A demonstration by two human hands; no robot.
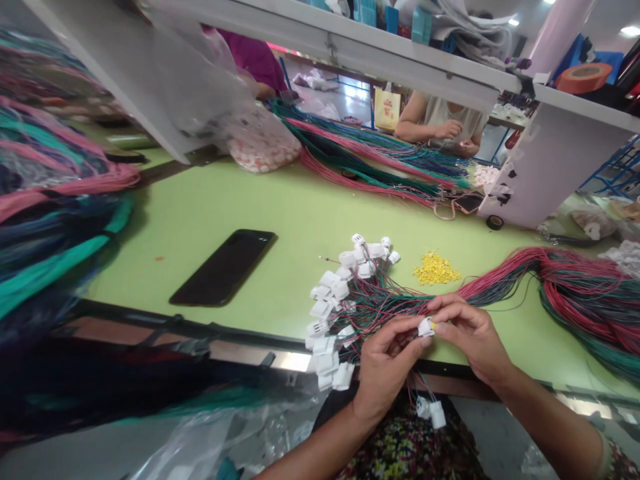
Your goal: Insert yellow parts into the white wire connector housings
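My left hand and my right hand meet over the table's near edge, their fingertips pinching a small white plastic connector. A tiny yellow piece shows at its right end. Behind my hands lies a tangle of thin red, green and dark wires ending in several white connectors. A long wire bundle runs off to the right. A heap of small yellow parts lies just beyond my right hand, and two more white connectors dangle below my hands.
The green tabletop holds a black smartphone and, at left, large blurred wire bundles. Across a shelf, a co-worker's hands work near more wires and a plastic bag of parts.
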